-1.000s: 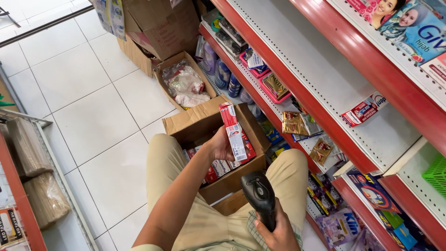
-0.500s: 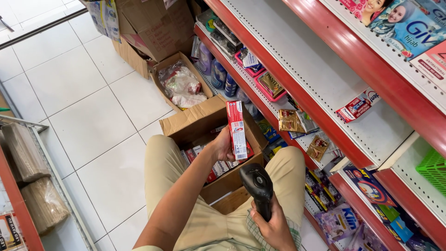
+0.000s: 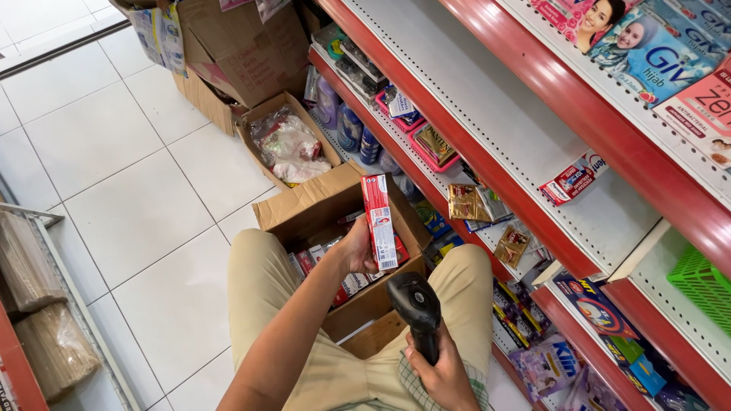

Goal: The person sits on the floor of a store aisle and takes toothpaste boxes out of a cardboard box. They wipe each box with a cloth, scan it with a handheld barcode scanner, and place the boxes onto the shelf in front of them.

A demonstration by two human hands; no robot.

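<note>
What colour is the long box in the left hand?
The long box is mostly red with white panels, seen best in the head view.

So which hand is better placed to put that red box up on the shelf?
Probably the left hand: it already holds the red box upright over the open carton. The right hand is busy gripping the black scanner.

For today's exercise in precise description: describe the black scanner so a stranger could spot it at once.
Start at the open cardboard box on the floor between the person's knees. Just below it, the right hand holds the black handheld scanner upright. It is the only plain black thing there, unlike the red carton in the left hand.
</note>
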